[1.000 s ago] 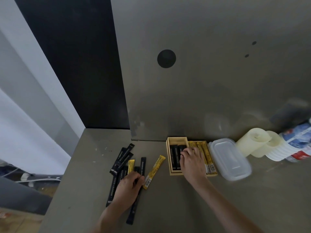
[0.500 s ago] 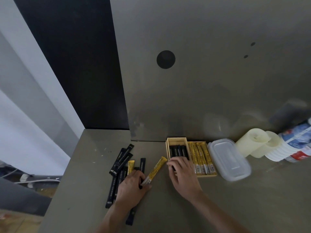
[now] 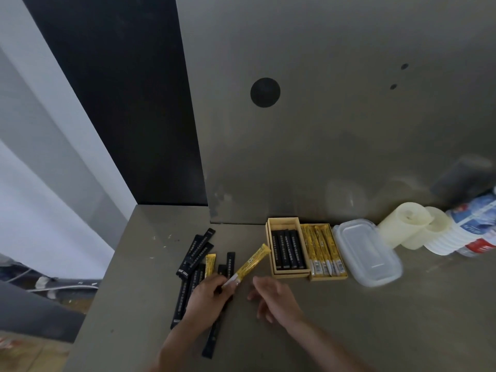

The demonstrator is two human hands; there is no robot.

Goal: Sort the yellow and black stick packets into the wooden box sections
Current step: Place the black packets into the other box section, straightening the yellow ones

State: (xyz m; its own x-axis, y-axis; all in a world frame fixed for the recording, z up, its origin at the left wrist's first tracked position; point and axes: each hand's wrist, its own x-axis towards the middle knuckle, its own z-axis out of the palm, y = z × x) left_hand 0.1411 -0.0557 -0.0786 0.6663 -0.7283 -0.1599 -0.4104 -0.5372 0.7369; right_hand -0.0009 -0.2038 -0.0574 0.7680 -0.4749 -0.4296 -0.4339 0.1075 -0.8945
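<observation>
A wooden box point(image 3: 269, 247) stands against the back wall; its left section holds several black stick packets point(image 3: 286, 251) and its right section several yellow stick packets point(image 3: 322, 249). Loose black packets point(image 3: 195, 253) and one yellow packet point(image 3: 210, 263) lie in a pile on the counter to the left. My left hand point(image 3: 206, 302) pinches the near end of a yellow stick packet point(image 3: 252, 261), which slants up toward the box. My right hand point(image 3: 273, 295) hovers just right of it with relaxed fingers, holding nothing.
A clear lidded plastic container point(image 3: 369, 252) sits right of the box, then a cream roll point(image 3: 404, 222), stacked white cups point(image 3: 445, 237) and a plastic-wrapped pack point(image 3: 477, 224). The counter's left edge point(image 3: 107, 275) drops off to the floor.
My right hand has drawn back from the box toward me and left, near the raised yellow packet. My left hand has lifted that yellow packet off the counter by its near end.
</observation>
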